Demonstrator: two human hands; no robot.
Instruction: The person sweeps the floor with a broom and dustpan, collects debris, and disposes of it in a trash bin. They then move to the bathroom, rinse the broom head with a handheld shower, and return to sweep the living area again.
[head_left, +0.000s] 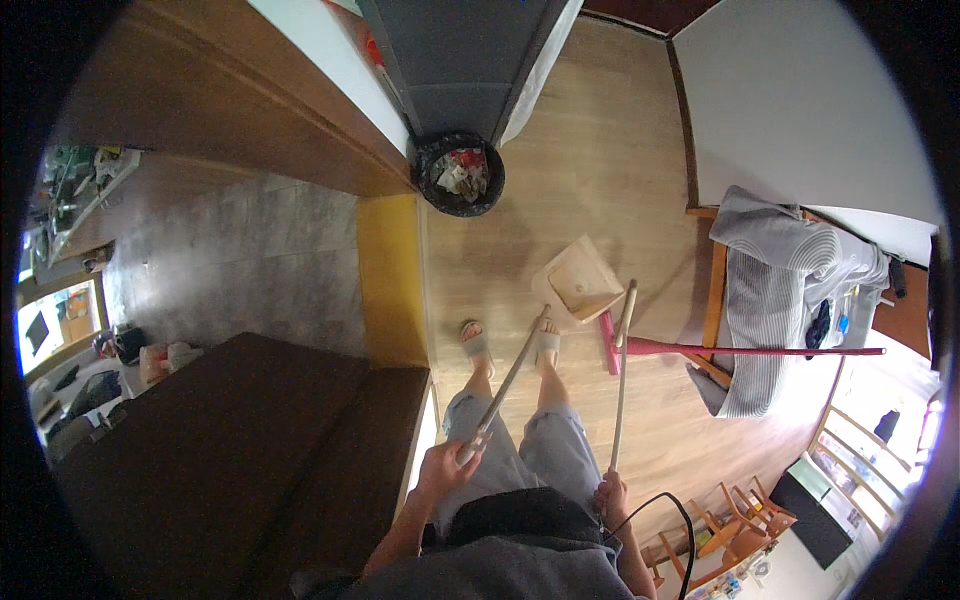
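Note:
My left hand (447, 474) grips the upper end of a pale pole (511, 382), which slants forward to beside my right foot. In my right hand (611, 498) is a thinner pale pole (620, 409), with a thicker beige piece at its far end. A whitish dustpan (583, 281) lies on the floor ahead of my feet; whether either pole joins it, I cannot tell. Close by its near right corner is the head of a magenta push broom or squeegee (610, 345). Its long handle (780, 351) reaches right, across the bed, and the right pole passes in front of it.
A black-lined trash bin (457, 180) holding waste stands ahead by a dark grey panel (469, 67). To the right are a bed with striped bedding (757, 300) and wooden chairs (724, 532). Dark brown furniture (247, 465) rises on the left, beside a yellow threshold strip (390, 277).

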